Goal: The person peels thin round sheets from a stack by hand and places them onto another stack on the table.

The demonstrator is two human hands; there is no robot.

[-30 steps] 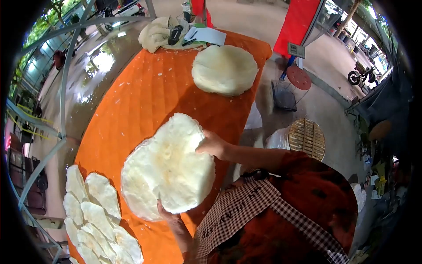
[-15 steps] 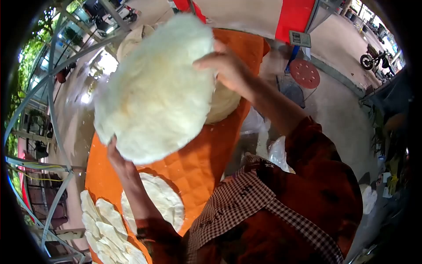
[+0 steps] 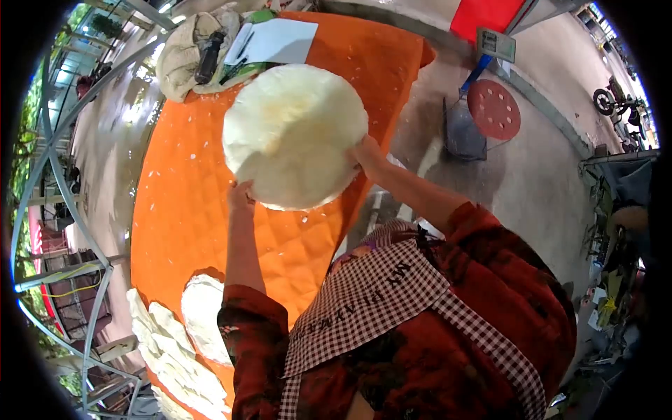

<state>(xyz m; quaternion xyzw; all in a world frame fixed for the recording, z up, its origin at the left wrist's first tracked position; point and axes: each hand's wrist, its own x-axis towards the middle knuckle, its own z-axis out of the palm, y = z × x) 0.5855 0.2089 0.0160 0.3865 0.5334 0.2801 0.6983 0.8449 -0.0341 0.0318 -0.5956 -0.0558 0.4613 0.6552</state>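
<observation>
A large, round, white flatbread-like sheet [image 3: 294, 133] lies level over the orange cloth, a shadow across its lower half. At its lower left edge, my left hand [image 3: 241, 194] has fingers curled on the rim. My right hand [image 3: 367, 159] grips the right edge, its fingertips partly hidden. Whether other sheets lie underneath is hard to see. Near my left sleeve lies another round white sheet [image 3: 204, 315], partly covered by the arm. Beside it several overlapping pale pieces [image 3: 168, 350] spread along the table's left edge.
Orange cloth [image 3: 189, 203] covers the table. At its far end are a white paper [image 3: 280, 40], a black handheld object [image 3: 208, 59] and a beige cloth [image 3: 175, 63]. A scale display [image 3: 495, 44] and a round red stool [image 3: 494, 108] stand right. Metal bars [image 3: 66, 189] run along the left.
The white sheet, raised and tilted before, is now lower and level over the table. Both hands moved with it. The paper and black object at the far end have come into view.
</observation>
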